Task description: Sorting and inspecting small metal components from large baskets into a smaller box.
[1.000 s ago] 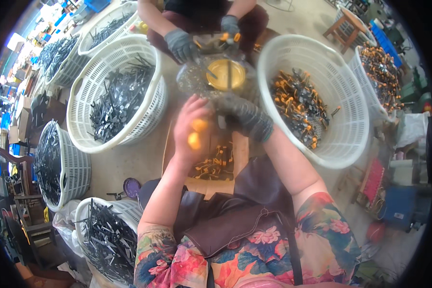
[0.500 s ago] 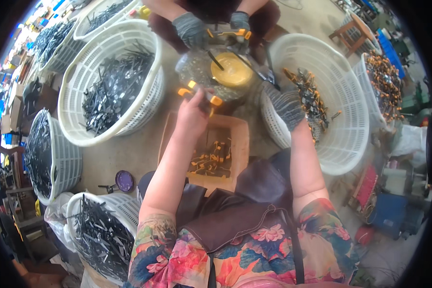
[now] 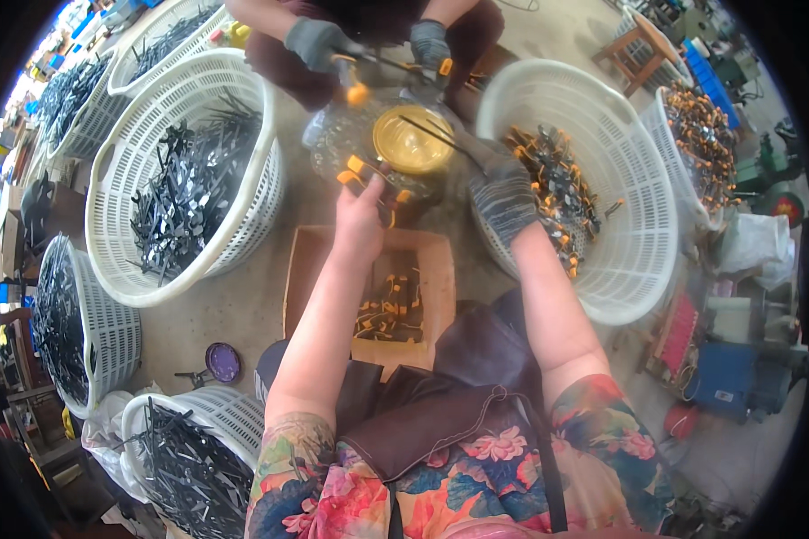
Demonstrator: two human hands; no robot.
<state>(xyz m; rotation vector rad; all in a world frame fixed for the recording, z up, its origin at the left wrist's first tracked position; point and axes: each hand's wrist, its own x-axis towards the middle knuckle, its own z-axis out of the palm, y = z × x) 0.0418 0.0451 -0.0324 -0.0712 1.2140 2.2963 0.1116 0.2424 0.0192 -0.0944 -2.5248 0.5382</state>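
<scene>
My left hand (image 3: 361, 211) is bare and closed around several orange plastic pieces (image 3: 355, 171) that stick out past its fingers, just in front of a yellow bowl (image 3: 385, 154). My right hand (image 3: 503, 196), in a grey striped glove, grips a thin black strip (image 3: 454, 144). That strip slants up to the left, its far end over the bowl. The bowl rests on a round, shiny, speckled surface (image 3: 335, 153). Across from me, a co-worker's gloved hands (image 3: 319, 45) hold a dark strip with orange parts, partly blurred.
Between my knees stands a tan box (image 3: 295, 278) with orange-and-black pieces inside. A white basket (image 3: 643, 189) of orange-tipped black pieces is at right; another (image 3: 99, 207) with dark metal pieces is at left. More filled baskets, a wooden stool (image 3: 638, 54) and a purple round lid (image 3: 223, 361) lie around.
The black strip in my right hand now reaches across the bowl. My left hand keeps its orange pieces. The co-worker's hands and strip have shifted, and the whole view has turned slightly.
</scene>
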